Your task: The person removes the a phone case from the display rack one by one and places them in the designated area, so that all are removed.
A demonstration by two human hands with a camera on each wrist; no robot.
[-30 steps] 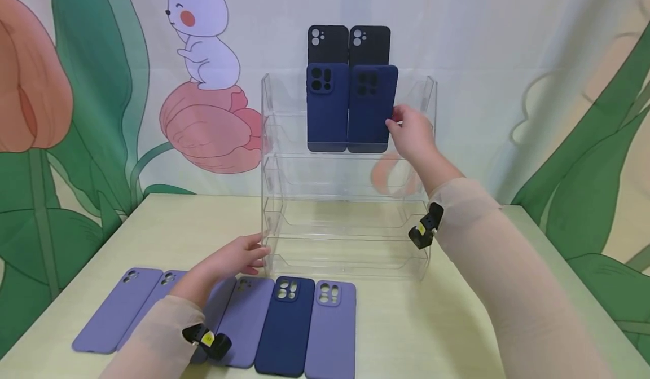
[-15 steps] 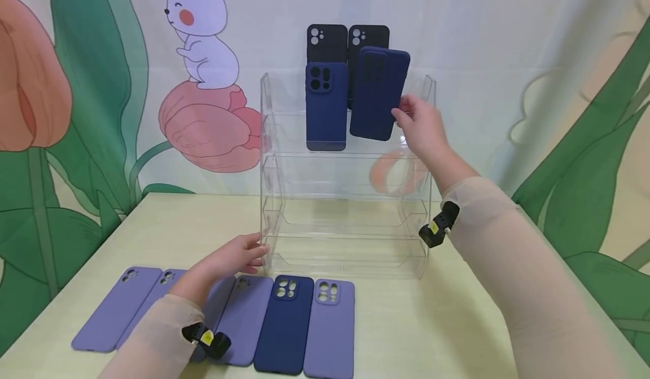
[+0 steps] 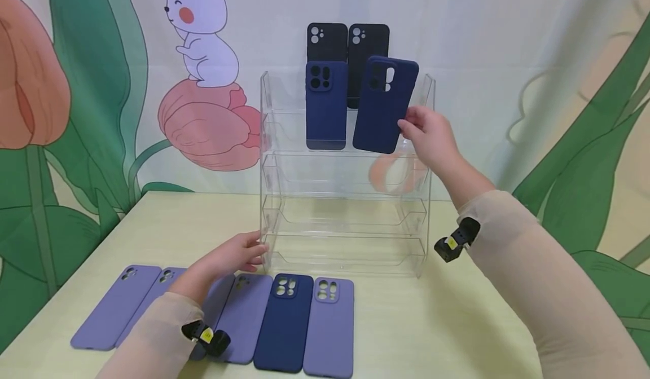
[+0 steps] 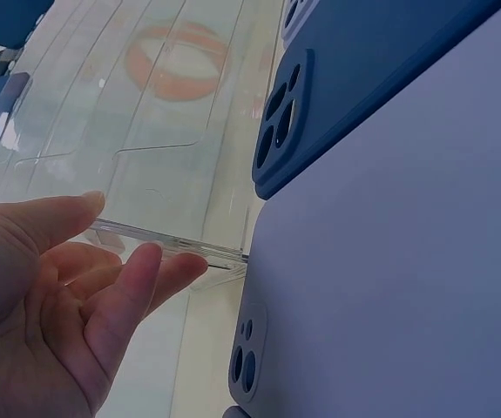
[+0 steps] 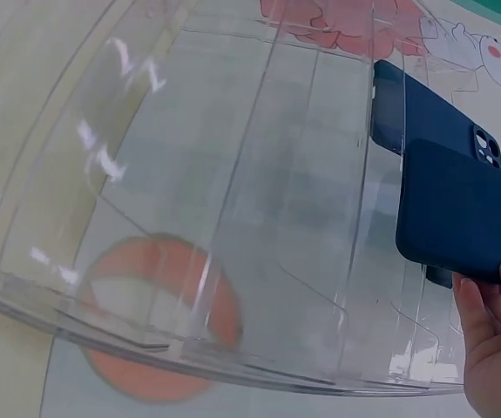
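Observation:
In the head view, my right hand [image 3: 434,139] pinches the lower right edge of a navy phone case [image 3: 383,111]. That case is tilted to the right and held in front of the upper part of a clear acrylic display rack [image 3: 345,236]. Close by on its left, another navy case [image 3: 326,117] stands upright in a rack tier, behind the clear lip. Two black cases, one left [image 3: 321,46] and one right [image 3: 363,63], stand in the tier above. My left hand [image 4: 76,296] holds the rack's left side panel [image 4: 167,239] between thumb and fingers, low down.
A row of cases lies on the pale table [image 3: 472,311] before the rack: several purple ones, such as the rightmost purple case [image 3: 329,334], and a navy case [image 3: 284,328]. My left forearm covers part of the row. A printed curtain [image 3: 482,46] hangs behind.
My right hand has lifted the right navy case out of its place beside the other navy case, then moved it right and slightly down, tilting it. My left hand has stayed on the rack.

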